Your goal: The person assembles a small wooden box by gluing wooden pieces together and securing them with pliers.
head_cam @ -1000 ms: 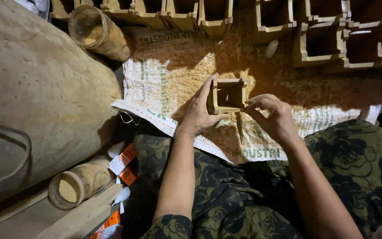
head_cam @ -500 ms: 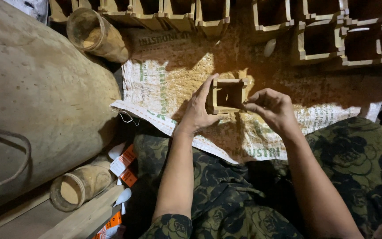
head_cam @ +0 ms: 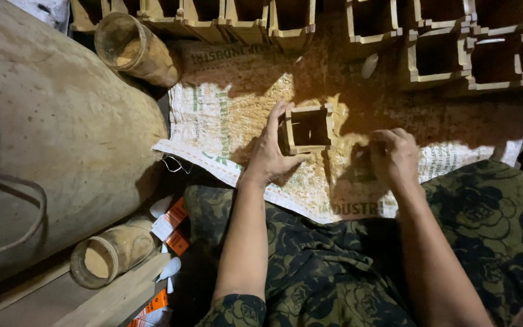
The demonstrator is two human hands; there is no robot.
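Head view: left hand (head_cam: 269, 158) fingers grip small wooden box (head_cam: 307, 128) by its wall; light, stiff. Right hand (head_cam: 393, 158) curled on sack (head_cam: 225, 121), contents unclear.

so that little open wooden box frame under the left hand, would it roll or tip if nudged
The wooden box frame looks stiff and probably light: thin slats, hollow middle. Flat sides mean it likely slides, not rolls. The left hand steadies it on the woven sack.

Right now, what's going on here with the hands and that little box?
A seated person holds a small open wooden box frame by its left side with the left hand, on a printed woven sack dusted with sawdust. The right hand rests curled on the sack just right of the frame, not touching it. Rows of similar wooden frames line the far edge; two dusty jars lie at left.
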